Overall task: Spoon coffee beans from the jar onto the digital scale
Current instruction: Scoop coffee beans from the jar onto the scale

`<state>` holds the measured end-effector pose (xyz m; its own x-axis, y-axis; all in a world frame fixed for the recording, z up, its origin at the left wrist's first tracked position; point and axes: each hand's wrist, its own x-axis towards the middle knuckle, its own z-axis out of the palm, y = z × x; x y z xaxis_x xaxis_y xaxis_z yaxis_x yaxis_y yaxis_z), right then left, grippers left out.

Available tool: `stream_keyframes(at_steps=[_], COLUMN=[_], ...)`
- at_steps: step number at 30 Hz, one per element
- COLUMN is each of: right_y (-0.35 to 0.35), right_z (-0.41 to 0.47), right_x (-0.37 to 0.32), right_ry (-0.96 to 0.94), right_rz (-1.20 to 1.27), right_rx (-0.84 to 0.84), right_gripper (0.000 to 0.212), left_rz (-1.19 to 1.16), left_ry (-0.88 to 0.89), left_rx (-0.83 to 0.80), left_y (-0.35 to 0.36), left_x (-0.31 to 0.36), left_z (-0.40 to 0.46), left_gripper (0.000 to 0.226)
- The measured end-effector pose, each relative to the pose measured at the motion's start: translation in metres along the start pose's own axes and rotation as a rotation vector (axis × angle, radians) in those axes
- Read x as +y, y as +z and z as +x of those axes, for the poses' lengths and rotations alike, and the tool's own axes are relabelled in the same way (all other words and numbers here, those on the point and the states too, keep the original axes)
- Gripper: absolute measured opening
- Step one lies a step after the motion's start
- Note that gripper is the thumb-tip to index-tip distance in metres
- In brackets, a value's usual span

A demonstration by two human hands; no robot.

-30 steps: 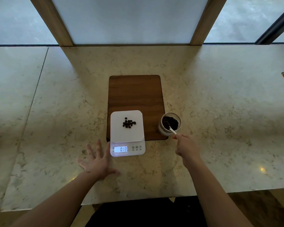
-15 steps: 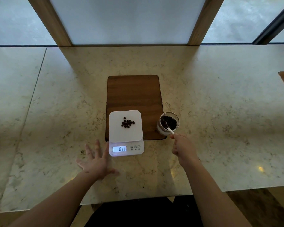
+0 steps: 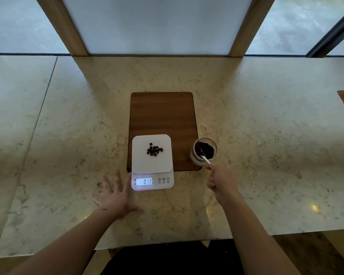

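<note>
The right hand (image 3: 220, 182), its grip pinching the spoon (image 3: 205, 158), is still working inside the jar (image 3: 204, 150) beside the scale (image 3: 151, 161), whose beans (image 3: 154, 150) are unchanged, while the left hand (image 3: 115, 197) is resting spread on the surface (image 3: 68, 155).

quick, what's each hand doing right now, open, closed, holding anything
Left hand: open, fingers spread, flat on the counter, empty.
Right hand: closed on the spoon, whose tip is in the jar.

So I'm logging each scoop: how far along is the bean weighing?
Done: a small pile of coffee beans lies on the digital scale, whose display reads 013. In hand: the right hand holds a white spoon dipped into the jar. Left: carrying that scoop over. The left hand rests open on the countertop.
</note>
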<state>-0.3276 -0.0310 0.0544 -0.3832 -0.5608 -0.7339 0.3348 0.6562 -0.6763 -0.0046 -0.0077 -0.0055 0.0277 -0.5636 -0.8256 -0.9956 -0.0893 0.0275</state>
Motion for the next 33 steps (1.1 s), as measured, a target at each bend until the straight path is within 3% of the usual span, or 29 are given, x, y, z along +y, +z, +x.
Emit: stream_keyframes(at_steps=[23, 25, 29, 33], right_y=[-0.005, -0.006, -0.01, -0.005], right_z=[-0.002, -0.005, -0.007, -0.005], right_x=[0.001, -0.001, -0.005, -0.014], right_ry=[-0.042, -0.108, -0.532, -0.658], right_rz=[-0.037, -0.151, -0.734, -0.997], right_rx=[-0.008, 0.037, 0.193, 0.236], right_gripper=[0.027, 0.028, 0.032, 0.035], left_rz=[0.012, 0.014, 0.007, -0.001], left_ry=[-0.004, -0.006, 0.003, 0.0], left_rx=[-0.013, -0.014, -0.013, -0.015], left_y=[-0.004, -0.004, -0.004, -0.004], left_x=[0.003, 0.003, 0.003, 0.002], left_z=[-0.006, -0.006, -0.006, -0.004], left_gripper=[0.142, 0.142, 0.141, 0.141])
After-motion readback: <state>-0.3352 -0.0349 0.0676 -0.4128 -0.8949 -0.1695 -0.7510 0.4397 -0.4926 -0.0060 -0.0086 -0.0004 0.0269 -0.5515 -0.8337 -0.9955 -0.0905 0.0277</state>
